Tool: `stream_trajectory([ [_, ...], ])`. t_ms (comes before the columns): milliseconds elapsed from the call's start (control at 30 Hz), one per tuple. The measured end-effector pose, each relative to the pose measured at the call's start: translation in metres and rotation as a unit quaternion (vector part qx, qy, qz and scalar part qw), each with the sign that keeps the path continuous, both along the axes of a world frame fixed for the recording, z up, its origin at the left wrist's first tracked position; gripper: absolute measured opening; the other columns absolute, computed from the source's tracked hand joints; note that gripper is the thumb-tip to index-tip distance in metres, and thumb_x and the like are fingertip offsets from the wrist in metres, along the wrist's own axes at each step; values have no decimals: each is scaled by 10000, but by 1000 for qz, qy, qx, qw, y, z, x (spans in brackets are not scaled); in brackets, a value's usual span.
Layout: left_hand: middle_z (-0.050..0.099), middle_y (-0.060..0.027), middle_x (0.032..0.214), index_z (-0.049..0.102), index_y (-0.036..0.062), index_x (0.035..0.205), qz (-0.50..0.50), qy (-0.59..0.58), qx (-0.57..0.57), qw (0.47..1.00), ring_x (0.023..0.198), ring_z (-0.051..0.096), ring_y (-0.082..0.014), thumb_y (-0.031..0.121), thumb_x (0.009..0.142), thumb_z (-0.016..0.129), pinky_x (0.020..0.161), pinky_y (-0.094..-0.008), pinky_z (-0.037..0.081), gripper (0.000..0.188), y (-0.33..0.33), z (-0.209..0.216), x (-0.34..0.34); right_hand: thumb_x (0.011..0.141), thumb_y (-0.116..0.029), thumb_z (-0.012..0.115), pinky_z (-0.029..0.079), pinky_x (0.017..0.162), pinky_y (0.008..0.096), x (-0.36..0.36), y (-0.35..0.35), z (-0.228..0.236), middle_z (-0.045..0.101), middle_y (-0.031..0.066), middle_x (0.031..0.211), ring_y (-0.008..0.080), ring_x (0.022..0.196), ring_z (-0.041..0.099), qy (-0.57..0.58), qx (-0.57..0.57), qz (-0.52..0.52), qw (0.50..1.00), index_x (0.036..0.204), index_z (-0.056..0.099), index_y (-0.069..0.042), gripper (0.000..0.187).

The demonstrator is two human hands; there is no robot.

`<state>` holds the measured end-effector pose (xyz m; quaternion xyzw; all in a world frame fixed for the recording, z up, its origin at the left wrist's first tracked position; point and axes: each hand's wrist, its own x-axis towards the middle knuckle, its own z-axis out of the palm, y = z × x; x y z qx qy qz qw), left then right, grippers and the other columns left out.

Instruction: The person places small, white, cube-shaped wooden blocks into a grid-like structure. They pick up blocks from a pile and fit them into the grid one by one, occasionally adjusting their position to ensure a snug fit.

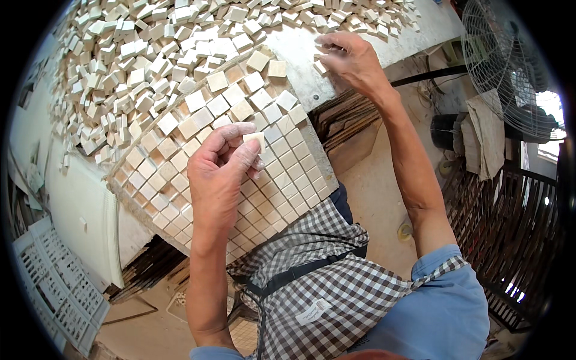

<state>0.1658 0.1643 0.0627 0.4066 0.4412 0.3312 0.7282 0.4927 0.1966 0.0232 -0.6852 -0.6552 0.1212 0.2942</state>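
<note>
My left hand is closed, pinching a small square cream tile between thumb and fingers, above a tilted square tray of tiles. Even rows of mosaic tiles fill the tray's near right part. Toward its far and left sides other tiles sit unevenly, some raised over the grid. On the tabletop beyond the tray's far right corner, my right hand is beside a couple of loose tiles. Its fingers are partly blurred, so whether they grip a tile is unclear. Pale dust coats the fingertips of both hands.
A large heap of loose tiles covers the far left of the pale table. Stacked thin boards show under the table edge. A wire-caged fan stands at the right, a grey plastic crate at the lower left.
</note>
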Motion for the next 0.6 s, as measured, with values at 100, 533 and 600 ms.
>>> stream_trajectory([
  [100,677,-25,880,717,-24,1200,-2,4,-1,1000,761,636,-116,62,1001,726,653,-255,502,217,-5,1,-1,862,-115,804,567,889,382,-2,-5,1,731,136,1123,307,1000,700,-18,50,12,999,1237,738,-50,386],
  [533,707,-42,934,721,-22,1199,-34,-26,-60,997,762,651,-118,66,997,730,654,-263,514,220,-33,-2,6,844,18,781,576,862,325,-45,-69,21,713,77,1076,196,940,690,92,40,46,994,1369,679,-85,545],
  [600,725,-26,946,727,-13,1194,-43,-34,-71,996,752,646,-80,74,989,747,654,-238,521,224,-37,-5,8,843,17,787,578,873,322,-49,-77,15,720,79,1089,194,945,691,148,38,38,988,1383,673,-87,562],
])
